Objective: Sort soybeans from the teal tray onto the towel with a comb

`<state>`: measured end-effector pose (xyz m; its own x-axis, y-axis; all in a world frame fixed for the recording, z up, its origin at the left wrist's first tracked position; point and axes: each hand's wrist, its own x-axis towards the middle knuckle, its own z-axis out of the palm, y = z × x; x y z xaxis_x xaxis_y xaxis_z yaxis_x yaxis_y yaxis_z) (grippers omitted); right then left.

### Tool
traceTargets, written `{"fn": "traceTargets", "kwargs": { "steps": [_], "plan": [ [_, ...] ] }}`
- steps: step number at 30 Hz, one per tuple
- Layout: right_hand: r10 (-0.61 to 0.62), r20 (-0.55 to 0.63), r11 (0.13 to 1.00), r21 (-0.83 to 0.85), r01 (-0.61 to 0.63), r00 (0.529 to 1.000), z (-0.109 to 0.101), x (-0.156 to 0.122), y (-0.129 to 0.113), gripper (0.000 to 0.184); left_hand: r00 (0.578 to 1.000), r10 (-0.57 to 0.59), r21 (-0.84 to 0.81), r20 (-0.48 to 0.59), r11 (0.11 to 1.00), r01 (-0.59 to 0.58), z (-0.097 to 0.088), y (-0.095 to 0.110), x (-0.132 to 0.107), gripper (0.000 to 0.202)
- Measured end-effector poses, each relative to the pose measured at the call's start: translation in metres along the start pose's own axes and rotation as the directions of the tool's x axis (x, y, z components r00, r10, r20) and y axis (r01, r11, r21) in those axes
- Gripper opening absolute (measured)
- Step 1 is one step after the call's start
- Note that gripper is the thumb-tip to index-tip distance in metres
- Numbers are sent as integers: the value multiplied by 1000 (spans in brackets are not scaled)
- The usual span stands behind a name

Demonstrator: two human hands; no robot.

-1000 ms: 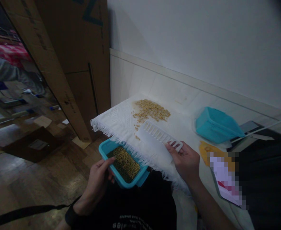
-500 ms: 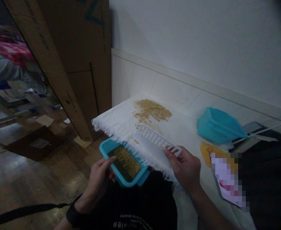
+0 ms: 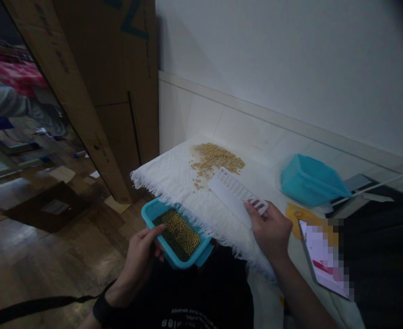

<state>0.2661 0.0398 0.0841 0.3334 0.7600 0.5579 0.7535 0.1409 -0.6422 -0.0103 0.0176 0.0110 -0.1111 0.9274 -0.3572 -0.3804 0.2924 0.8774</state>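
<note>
My left hand (image 3: 140, 258) grips the near rim of a teal tray (image 3: 197, 258) full of yellow-green beans, held just under the fringed edge of a white cloth (image 3: 174, 176). My right hand (image 3: 271, 228) is closed on one end of a white slotted plastic scraper (image 3: 233, 192). The scraper lies slanted on the cloth, its far end near a pile of loose beans (image 3: 217, 157) at the back of the cloth. A few stray beans (image 3: 198, 183) lie between the pile and the scraper.
A second teal tray (image 3: 309, 180) lies tipped at the right by the wall. A yellow item (image 3: 295, 214) and a tablet (image 3: 319, 260) lie near my right arm. A tall cardboard box (image 3: 94, 82) stands left of the cloth. Wooden floor spreads at the left.
My right hand has carried the scraper away from the cloth's fringe, back and to the right toward the bean pile. The left hand and its tray have stayed put.
</note>
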Motion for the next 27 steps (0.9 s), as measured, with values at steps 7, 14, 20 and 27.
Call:
{"fn": "traceTargets", "kwargs": {
  "steps": [7, 14, 20, 27],
  "plan": [
    [-8, 45, 999, 50, 6, 999, 6, 0, -2, 30, 1000, 0, -20, 18, 1000, 1, -2, -2, 1, 40],
    [-27, 65, 997, 73, 22, 998, 10, 5, -14, 28, 1000, -3, -12, 11, 1000, 3, -2, -2, 0, 40],
    [-7, 74, 993, 116, -1, 997, 16, 4, -6, 30, 1000, -2, -33, 7, 999, 2, 0, 0, 1, 41],
    [-12, 88, 994, 110, 3, 996, 14, 0, -16, 27, 1000, -8, -36, 9, 999, 8, -2, -2, 2, 41]
  ]
}}
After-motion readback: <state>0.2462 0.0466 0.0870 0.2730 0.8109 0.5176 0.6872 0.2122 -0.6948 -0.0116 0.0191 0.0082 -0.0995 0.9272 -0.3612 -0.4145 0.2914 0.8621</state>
